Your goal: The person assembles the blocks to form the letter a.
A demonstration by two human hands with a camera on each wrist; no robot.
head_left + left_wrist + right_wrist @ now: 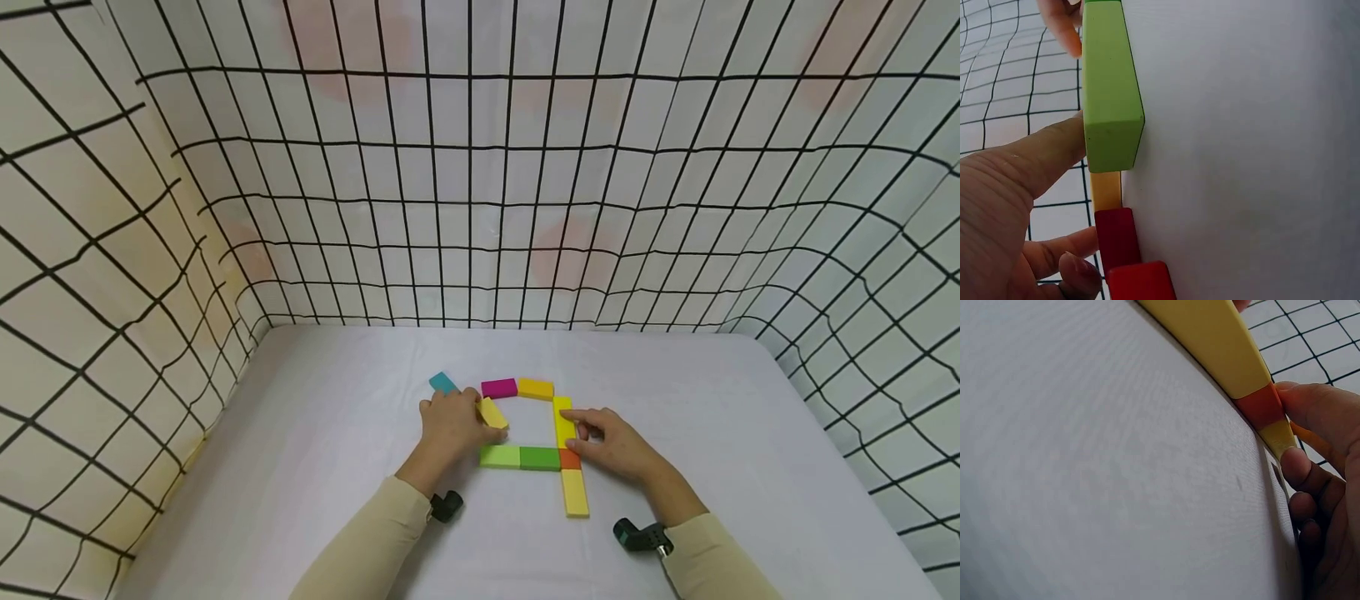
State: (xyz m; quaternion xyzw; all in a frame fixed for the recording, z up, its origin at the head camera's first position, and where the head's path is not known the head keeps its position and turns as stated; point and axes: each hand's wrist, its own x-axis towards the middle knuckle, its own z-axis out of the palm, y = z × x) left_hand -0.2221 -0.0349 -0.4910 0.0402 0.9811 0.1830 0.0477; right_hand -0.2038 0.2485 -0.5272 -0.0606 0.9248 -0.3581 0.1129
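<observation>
In the head view my left hand [450, 422] holds a pale yellow block [492, 414], index finger at its upper end and thumb at the lower. A teal block [442, 382] lies just beyond the knuckles. A red block [1141, 284] shows only in the left wrist view, near the fingers. My right hand [618, 447] has its index fingertip and thumb against the right side of the bright yellow block [563, 419]. Below that block lie an orange block [570, 459] and another pale yellow block [575, 493]; the thumb reaches the orange one in the right wrist view.
Light green [500, 456] and dark green [540, 458] blocks run left from the orange one. A magenta block [499, 388] and an amber block [536, 388] lie end to end farther back. Black wire mesh [468, 200] walls the white table [337, 417] at back and sides.
</observation>
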